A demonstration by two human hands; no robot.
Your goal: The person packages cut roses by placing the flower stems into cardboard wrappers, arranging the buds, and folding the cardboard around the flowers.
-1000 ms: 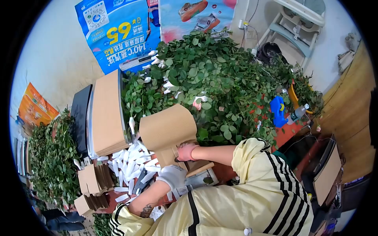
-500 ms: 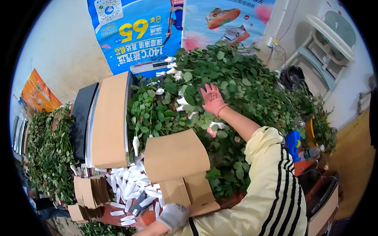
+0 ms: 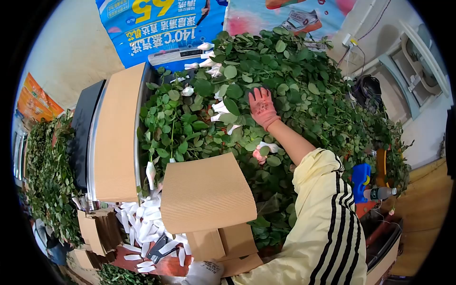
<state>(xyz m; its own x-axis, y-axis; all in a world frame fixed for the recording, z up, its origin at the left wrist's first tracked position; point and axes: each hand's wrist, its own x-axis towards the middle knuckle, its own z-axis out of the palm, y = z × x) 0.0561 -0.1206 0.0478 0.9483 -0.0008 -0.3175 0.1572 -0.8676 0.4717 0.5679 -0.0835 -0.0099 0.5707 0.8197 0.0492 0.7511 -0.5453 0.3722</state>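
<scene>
Currently holding right hand (image 3: pixel 261 107), slightly spread, over leaves (image 3: pixel 285 66) beyond cardboard (image 3: pixel 209 192); cannot tell grip of left hand (image 3: pixel 204 273) at cardboard's near edge, nor contents of bottle (image 3: pixel 379 193) right of cardboard.

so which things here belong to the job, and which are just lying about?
Likely the job:
leafy stems, right hand on them
cardboard, left hand at its near edge
white pieces, probably

Likely just lying about:
bottle
high chair
</scene>
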